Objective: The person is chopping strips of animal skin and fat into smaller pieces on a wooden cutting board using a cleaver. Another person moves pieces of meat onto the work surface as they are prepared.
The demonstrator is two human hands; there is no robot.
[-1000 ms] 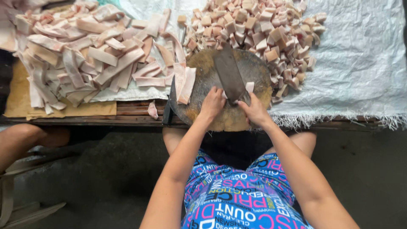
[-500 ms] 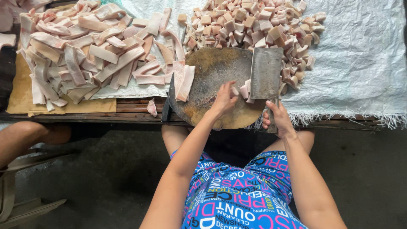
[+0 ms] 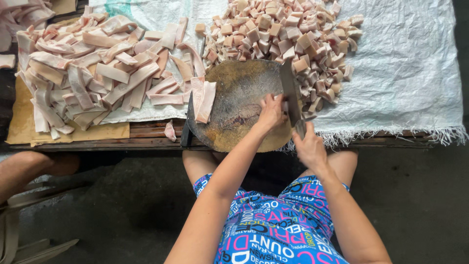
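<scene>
The cleaver (image 3: 290,93), upright half a second ago, is now lying edge-down along the right rim of the round wooden block (image 3: 234,105), sweeping cut pieces off toward the pile of pale pink cubes (image 3: 288,36). The right hand (image 3: 309,146) is gripping its handle; the left hand (image 3: 271,111) is pressing fingertips beside the blade. Long fatty strips (image 3: 97,73) are lying left of the block.

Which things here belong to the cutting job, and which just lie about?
In use:
left hand
right hand
grey steel cleaver
round wooden chopping block
pale pink meat strips
heap of pink meat cubes

Lying about:
brown cardboard sheet
white woven sack
</scene>
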